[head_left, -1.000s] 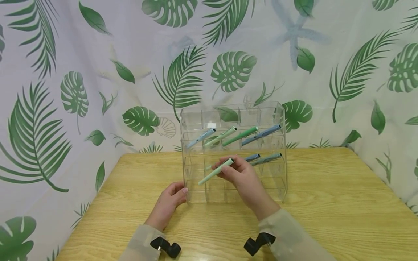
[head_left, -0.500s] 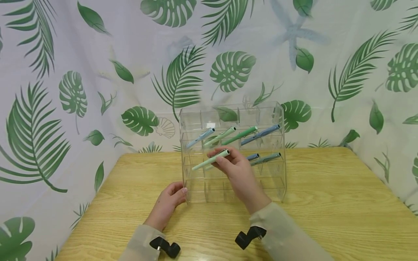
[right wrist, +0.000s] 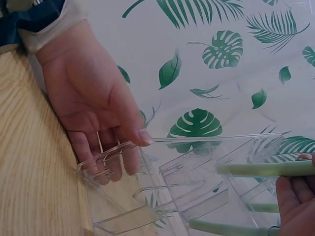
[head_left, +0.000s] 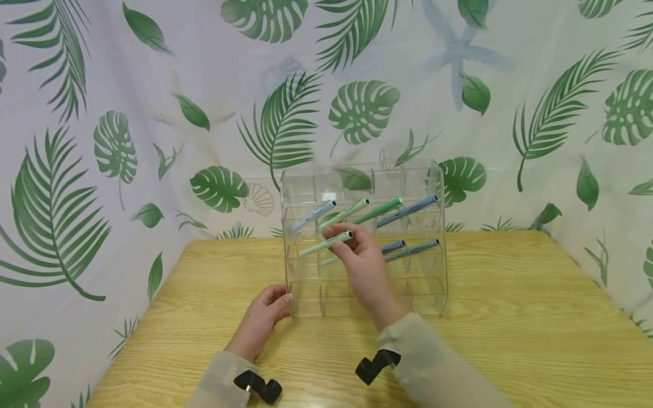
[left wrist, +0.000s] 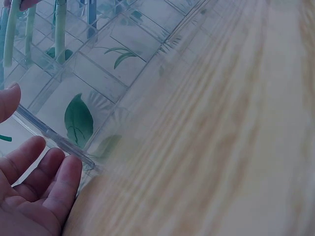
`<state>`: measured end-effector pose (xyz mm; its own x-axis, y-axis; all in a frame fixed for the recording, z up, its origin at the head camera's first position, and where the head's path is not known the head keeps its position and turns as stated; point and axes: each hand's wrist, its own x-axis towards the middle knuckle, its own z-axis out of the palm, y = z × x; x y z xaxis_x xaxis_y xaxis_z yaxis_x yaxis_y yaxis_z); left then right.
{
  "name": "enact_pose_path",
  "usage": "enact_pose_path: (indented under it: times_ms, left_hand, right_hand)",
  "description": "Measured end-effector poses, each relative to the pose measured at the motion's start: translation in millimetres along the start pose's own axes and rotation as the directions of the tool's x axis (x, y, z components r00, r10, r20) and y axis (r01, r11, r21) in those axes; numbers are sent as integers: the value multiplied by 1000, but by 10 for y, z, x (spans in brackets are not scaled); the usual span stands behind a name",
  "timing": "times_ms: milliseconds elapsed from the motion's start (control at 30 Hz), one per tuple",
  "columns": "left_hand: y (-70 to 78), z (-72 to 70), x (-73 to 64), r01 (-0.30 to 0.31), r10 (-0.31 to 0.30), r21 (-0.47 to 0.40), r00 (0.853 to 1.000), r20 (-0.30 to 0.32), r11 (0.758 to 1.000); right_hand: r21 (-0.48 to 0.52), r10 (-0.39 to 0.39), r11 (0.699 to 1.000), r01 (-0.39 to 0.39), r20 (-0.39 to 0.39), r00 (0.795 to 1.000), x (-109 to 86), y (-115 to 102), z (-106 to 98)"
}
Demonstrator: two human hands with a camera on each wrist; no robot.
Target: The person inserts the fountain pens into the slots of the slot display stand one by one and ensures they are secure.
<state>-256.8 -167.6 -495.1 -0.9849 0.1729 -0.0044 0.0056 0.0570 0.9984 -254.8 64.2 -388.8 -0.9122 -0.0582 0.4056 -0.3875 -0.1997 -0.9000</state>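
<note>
A pale green pen is pinched between the thumb and fingers of my right hand. It slants over the leftmost compartment of the pen row below the upper pens, in a clear plastic display rack; whether it touches the rack I cannot tell. My left hand holds the rack's lower left side edge, thumb on one side and fingers on the other, as the left wrist view shows. Another pale green pen lies partly hidden behind my right hand. Beside it rest a blue pen and a grey-green pen.
Higher in the rack lie a light blue pen, a light green pen, a green pen and a dark blue pen. The rack stands on a wooden table before a leaf-print curtain.
My right hand has moved up and left with the pale green pen, bringing it from in front of the lower rack to the leftmost compartment. My left hand has stayed at the rack's edge.
</note>
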Motion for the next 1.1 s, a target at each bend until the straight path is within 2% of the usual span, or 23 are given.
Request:
enact_pose_path:
  times_ms: [200,633,1100]
  left_hand:
    - [-4,-7,-9,2,-2,8,1000,3,1000]
    - [12,4,-13,7,-7,5,1000,3,1000]
    - [1,-5,-9,7,-7,32,1000,-2,999]
  right_hand:
    - [-75,12,997,-11,17,1000,-17,45,37]
    - [-162,62,985,-57,26,998,-39,180,71]
    - [-344,83,937,-67,30,996,15,176,164]
